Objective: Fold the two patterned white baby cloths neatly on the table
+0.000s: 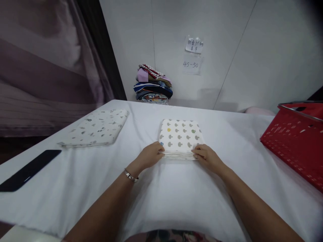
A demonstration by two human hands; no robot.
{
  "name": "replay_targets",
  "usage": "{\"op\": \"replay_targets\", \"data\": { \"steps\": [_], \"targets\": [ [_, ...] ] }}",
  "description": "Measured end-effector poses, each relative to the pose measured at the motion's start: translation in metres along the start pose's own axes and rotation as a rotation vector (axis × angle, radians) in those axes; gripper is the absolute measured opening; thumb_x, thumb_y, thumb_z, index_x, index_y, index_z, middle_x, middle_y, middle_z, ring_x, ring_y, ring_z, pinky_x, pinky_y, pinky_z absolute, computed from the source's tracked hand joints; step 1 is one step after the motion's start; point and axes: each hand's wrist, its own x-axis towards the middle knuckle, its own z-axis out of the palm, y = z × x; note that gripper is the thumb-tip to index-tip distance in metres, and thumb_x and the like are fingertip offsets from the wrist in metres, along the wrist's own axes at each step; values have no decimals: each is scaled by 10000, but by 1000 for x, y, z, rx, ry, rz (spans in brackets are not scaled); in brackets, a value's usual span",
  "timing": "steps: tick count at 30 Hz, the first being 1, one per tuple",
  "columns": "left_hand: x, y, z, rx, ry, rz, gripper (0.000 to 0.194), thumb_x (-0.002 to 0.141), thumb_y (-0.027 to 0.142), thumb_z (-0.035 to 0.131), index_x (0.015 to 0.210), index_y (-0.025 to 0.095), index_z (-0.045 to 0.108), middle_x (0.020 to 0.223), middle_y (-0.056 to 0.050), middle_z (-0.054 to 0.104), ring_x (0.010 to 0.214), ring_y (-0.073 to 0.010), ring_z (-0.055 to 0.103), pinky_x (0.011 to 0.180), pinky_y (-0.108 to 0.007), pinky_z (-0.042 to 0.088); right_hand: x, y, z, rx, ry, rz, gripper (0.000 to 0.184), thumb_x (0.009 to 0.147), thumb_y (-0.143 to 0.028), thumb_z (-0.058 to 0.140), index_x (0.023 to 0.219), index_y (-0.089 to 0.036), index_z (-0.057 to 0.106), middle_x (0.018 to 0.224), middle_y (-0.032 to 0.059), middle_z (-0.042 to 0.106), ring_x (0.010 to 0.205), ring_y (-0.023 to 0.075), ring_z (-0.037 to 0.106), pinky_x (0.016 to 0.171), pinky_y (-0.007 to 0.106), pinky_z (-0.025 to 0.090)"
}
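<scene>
And here in my head view, the mushroom-print cloth (180, 134) lies folded mid-tabletop (181, 191), right between my two hands! My left hand (150, 155) has its grip clamped on the near left corner, and my right hand (209, 158) pinches the near right one, layers showing along the edge between. Off left, a second folded cloth (97, 127) lies flat, a black slab (30, 171) nearer me; far right, a red basket (297, 141).

Left fingers (158, 147) and right fingers (199, 152) pinched, forearms (108, 203) angled inward
</scene>
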Motion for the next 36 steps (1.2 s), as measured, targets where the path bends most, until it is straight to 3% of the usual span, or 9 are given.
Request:
{"op": "replay_targets", "data": {
  "steps": [9,20,27,36],
  "targets": [
    [0,-3,6,-33,32,41,70,727,168,451,739,193,515,789,9,539,639,-122,485,576,-252,367,-1,0,1,5,14,14,231,873,-223,467,1018,-251,645,935,59,616,876,206,556,723,357,472],
    [-2,4,0,-36,57,47,109,788,190,426,754,201,529,817,14,538,636,-108,483,583,-240,366,0,-4,-2,24,3,24,226,869,-213,473,1015,-246,643,941,55,614,876,197,555,735,343,475],
    [-3,3,0,31,3,48,80,785,209,464,748,201,534,815,15,554,668,-118,501,594,-241,366,-1,-1,1,19,13,20,239,867,-203,473,1027,-252,643,932,54,617,870,196,558,726,344,477],
    [-2,5,1,121,43,93,108,768,142,413,701,193,480,763,17,533,609,-107,468,557,-237,332,0,1,2,-17,27,-23,241,887,-252,442,1001,-244,655,918,76,624,850,212,557,704,361,472]
  ]
}}
